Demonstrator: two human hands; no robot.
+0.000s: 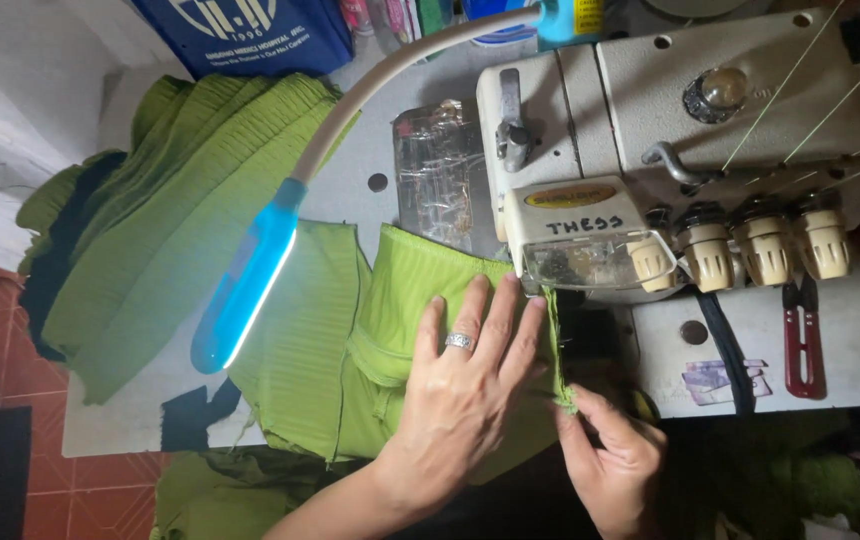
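My left hand (470, 385) presses green fabric (420, 290) flat, fingers spread; my right hand (615, 460) pinches its edge, best kept straight toward the sewing machine (650, 130).

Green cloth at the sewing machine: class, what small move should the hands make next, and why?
Probably ease the green cloth a little further under the sewing machine. The left hand lies flat on the cloth just before the machine's front, and the right hand pinches the cloth's edge in line with it, so the seam looks set to feed.
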